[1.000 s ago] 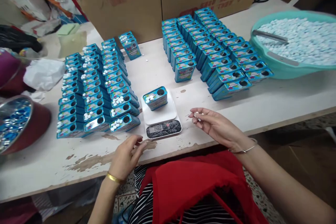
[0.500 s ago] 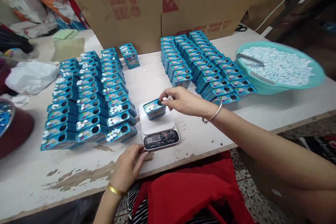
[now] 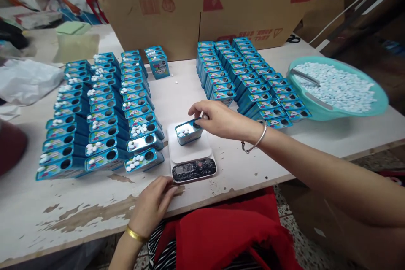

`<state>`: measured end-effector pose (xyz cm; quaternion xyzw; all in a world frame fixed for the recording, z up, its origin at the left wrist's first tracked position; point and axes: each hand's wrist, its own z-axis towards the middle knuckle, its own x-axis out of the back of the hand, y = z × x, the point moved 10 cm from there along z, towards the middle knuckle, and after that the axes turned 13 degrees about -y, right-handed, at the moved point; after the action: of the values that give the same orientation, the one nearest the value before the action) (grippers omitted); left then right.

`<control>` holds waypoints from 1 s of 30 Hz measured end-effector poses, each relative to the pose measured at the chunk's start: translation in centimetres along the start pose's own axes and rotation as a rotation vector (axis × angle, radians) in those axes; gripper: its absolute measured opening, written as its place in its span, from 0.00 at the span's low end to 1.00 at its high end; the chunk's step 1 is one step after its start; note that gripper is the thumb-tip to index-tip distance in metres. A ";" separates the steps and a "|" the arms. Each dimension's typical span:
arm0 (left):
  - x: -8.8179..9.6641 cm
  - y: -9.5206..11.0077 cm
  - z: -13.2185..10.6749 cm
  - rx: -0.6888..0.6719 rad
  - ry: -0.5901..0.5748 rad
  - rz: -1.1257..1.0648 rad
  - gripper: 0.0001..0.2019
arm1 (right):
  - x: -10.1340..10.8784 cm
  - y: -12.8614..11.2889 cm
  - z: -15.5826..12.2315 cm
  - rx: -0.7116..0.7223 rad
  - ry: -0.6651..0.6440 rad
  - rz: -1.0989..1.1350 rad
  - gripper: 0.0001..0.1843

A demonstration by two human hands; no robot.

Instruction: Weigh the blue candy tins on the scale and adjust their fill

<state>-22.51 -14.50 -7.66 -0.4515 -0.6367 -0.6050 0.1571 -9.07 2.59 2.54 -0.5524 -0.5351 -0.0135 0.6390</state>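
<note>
A blue tin (image 3: 189, 134) with several white candies (image 3: 183, 132) on its lid stands on a white kitchen scale (image 3: 190, 152), whose display reads about 148.0. My right hand (image 3: 218, 120) comes from the right, its thumb and curled fingers at the dark round hole in the tin's right end. No candies show between those fingers now, and their inner side is hidden. Resting on the table, my left hand (image 3: 153, 204) has its thumb and forefinger apart, with the fingertips by the scale's front left corner. It holds nothing that I can see.
Rows of blue tins (image 3: 103, 112), many topped with white candies, stand at left. More tins (image 3: 243, 76) stand right of centre. A turquoise basin (image 3: 344, 112) holds white candies and a metal scoop (image 3: 305, 76). Behind rises a large cardboard box (image 3: 177, 29).
My right hand has shifted slightly over the hole in the tin, and the white candies between its fingers no longer show. My left hand stays by the scale. The view has shifted a little.
</note>
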 end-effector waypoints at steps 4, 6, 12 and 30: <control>0.1 -0.1 -0.1 0.005 0.011 0.002 0.11 | 0.1 1.6 -0.6 -0.042 -0.045 0.428 0.09; 0.1 -0.2 -0.3 0.003 0.023 0.009 0.11 | 0.0 3.1 -1.7 -0.068 -0.044 0.654 0.06; 0.1 -0.2 -0.5 -0.003 0.020 0.035 0.11 | -2.6 10.6 -7.0 -0.244 0.107 1.093 0.12; 2.9 4.2 0.8 -0.079 0.160 0.095 0.09 | -0.1 2.7 -3.1 0.128 0.371 0.316 0.09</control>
<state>-20.64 -13.22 -3.03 -0.4373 -0.5757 -0.6557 0.2178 -5.38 1.34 1.20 -0.5758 -0.3151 0.0193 0.7541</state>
